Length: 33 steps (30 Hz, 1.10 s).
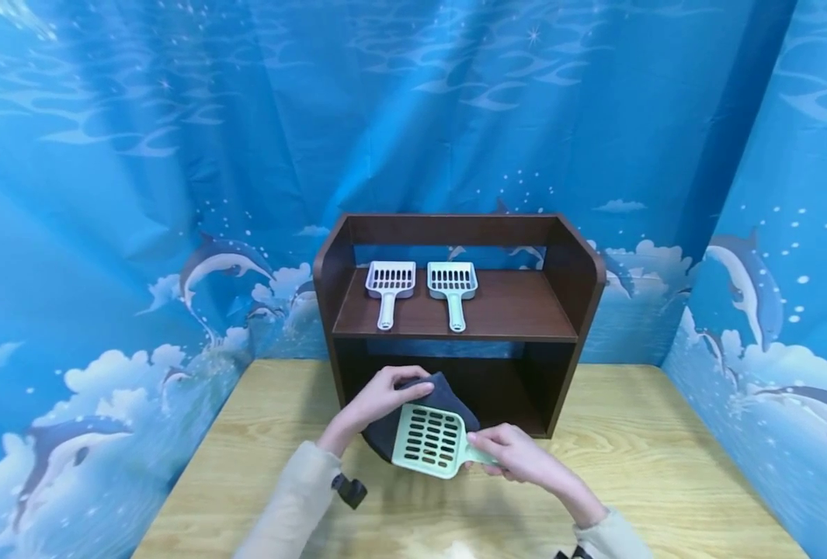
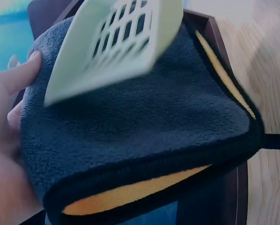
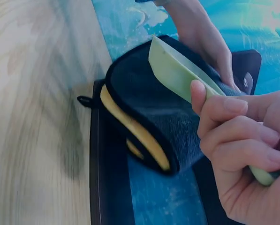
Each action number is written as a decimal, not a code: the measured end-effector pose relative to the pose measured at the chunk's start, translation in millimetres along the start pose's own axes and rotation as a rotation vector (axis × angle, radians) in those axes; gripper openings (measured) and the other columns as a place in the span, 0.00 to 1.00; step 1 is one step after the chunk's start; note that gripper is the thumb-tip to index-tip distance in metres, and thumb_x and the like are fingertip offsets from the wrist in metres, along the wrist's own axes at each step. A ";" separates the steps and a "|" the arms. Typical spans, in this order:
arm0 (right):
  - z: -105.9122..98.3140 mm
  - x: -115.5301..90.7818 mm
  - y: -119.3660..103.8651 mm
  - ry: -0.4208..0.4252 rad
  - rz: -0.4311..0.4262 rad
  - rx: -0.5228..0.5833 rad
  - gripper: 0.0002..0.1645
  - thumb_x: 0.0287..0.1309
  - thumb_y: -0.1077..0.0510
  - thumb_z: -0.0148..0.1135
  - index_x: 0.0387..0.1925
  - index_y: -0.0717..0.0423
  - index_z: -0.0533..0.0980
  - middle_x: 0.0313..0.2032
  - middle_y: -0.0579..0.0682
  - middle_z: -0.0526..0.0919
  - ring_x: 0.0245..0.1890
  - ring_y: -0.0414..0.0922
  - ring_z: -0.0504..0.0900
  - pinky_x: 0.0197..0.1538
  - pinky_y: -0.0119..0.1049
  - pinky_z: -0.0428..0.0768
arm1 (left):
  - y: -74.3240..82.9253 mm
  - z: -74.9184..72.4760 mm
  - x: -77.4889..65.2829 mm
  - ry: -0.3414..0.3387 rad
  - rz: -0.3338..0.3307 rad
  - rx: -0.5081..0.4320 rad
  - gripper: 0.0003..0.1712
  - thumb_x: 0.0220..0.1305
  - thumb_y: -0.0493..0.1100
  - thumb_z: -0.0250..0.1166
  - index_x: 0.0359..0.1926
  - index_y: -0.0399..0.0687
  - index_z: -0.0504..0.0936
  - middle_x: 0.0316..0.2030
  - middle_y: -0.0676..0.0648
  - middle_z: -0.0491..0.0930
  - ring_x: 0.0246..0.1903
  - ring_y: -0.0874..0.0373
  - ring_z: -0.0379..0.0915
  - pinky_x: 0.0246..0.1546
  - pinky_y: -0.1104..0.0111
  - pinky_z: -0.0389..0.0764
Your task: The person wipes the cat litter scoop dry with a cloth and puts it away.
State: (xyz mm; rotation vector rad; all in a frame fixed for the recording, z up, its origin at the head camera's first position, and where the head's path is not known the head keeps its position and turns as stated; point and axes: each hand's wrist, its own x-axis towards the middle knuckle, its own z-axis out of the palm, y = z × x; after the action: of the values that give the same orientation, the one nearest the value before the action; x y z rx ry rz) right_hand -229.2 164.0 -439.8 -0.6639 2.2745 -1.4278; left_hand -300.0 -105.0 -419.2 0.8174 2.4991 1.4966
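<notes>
My left hand [image 1: 385, 394] grips a folded dark grey cloth [image 1: 445, 397] by its upper edge, thumb on the near side. In the left wrist view the cloth [image 2: 144, 117] shows black trim, a yellow-orange inner face and a small hanging loop [image 2: 273, 141]. A pale green slotted litter scoop [image 1: 463, 449] is in front of the cloth, its handle held by my right hand [image 1: 518, 456]. The fingers [image 3: 243, 133] curl round that handle in the right wrist view. Whether the scoop touches the cloth I cannot tell.
Behind my hands a dark brown two-tier shelf [image 1: 455, 339] stands on the light wooden table [image 1: 665, 466]. On its upper board lie a pale lilac scoop [image 1: 387, 309] and a pale mint scoop [image 1: 456, 312], side by side. A blue ocean-print curtain [image 1: 245, 155] hangs behind.
</notes>
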 end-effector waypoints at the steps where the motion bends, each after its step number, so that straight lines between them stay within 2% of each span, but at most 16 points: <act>1: -2.4 -1.0 1.5 0.004 -0.005 -0.014 0.23 0.77 0.50 0.51 0.43 0.65 0.83 0.22 0.46 0.79 0.12 0.34 0.60 0.16 0.25 0.57 | -1.9 -2.4 -1.0 0.022 -0.002 -0.011 0.14 0.71 0.53 0.64 0.48 0.52 0.87 0.41 0.53 0.85 0.42 0.59 0.77 0.50 0.65 0.75; 4: -9.1 -2.7 6.1 -0.007 -0.010 -0.032 0.23 0.78 0.50 0.50 0.45 0.65 0.82 0.21 0.45 0.77 0.12 0.34 0.60 0.16 0.25 0.57 | -6.6 -8.3 -4.2 0.062 -0.009 -0.032 0.13 0.71 0.51 0.64 0.48 0.50 0.86 0.42 0.51 0.86 0.43 0.59 0.78 0.51 0.64 0.75; 9: -14.8 -0.5 9.3 -0.042 -0.008 -0.044 0.23 0.78 0.50 0.49 0.48 0.64 0.82 0.26 0.45 0.82 0.13 0.34 0.63 0.16 0.24 0.59 | -7.9 -9.2 -5.5 0.035 -0.016 -0.020 0.13 0.71 0.52 0.65 0.49 0.52 0.86 0.43 0.53 0.85 0.44 0.58 0.77 0.52 0.63 0.75; 14: -10.1 6.4 3.1 -0.074 -0.023 -0.071 0.23 0.78 0.50 0.50 0.41 0.63 0.83 0.19 0.44 0.76 0.13 0.35 0.63 0.16 0.24 0.59 | -2.1 2.3 -0.3 -0.045 0.033 0.033 0.13 0.71 0.53 0.64 0.48 0.54 0.87 0.40 0.55 0.85 0.41 0.60 0.76 0.49 0.66 0.75; 19: 0.4 13.0 -1.9 -0.101 -0.043 -0.092 0.23 0.77 0.50 0.50 0.36 0.60 0.84 0.21 0.43 0.80 0.12 0.34 0.65 0.16 0.24 0.60 | 5.4 14.8 4.7 -0.161 0.105 0.088 0.12 0.71 0.55 0.64 0.46 0.57 0.87 0.36 0.58 0.84 0.37 0.64 0.76 0.44 0.69 0.76; 22: 3.6 13.4 -2.2 -0.099 -0.053 -0.086 0.23 0.77 0.50 0.50 0.35 0.60 0.84 0.21 0.44 0.80 0.13 0.34 0.65 0.16 0.24 0.60 | 6.9 17.4 5.1 -0.177 0.116 0.100 0.11 0.71 0.54 0.64 0.45 0.57 0.87 0.35 0.58 0.84 0.36 0.64 0.76 0.42 0.69 0.76; 26: 2.2 10.6 -1.8 -0.084 -0.063 -0.073 0.24 0.78 0.50 0.49 0.38 0.62 0.84 0.21 0.44 0.79 0.13 0.34 0.64 0.16 0.25 0.60 | 4.0 16.3 3.1 -0.092 0.053 0.051 0.12 0.71 0.53 0.64 0.46 0.55 0.87 0.36 0.56 0.84 0.38 0.62 0.76 0.44 0.68 0.75; 30: -5.3 6.9 -0.6 -0.056 -0.063 -0.048 0.24 0.78 0.49 0.48 0.43 0.64 0.83 0.24 0.46 0.81 0.13 0.33 0.63 0.16 0.24 0.60 | -4.3 15.9 0.1 0.078 -0.038 -0.075 0.14 0.70 0.53 0.65 0.48 0.51 0.87 0.40 0.53 0.85 0.40 0.61 0.76 0.47 0.68 0.74; 33: -10.7 5.2 2.4 -0.036 -0.064 -0.041 0.24 0.79 0.49 0.48 0.45 0.64 0.82 0.26 0.46 0.83 0.13 0.33 0.63 0.17 0.24 0.60 | -9.1 16.9 -2.6 0.173 -0.113 -0.181 0.17 0.69 0.53 0.66 0.50 0.48 0.86 0.40 0.52 0.84 0.40 0.61 0.76 0.47 0.68 0.74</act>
State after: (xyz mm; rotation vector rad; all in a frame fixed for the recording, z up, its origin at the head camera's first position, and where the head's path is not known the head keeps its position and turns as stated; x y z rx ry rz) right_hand -239.8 169.8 -437.8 -0.7754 2.2794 -1.3905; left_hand -295.3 -96.4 -435.9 0.5306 2.4302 1.7894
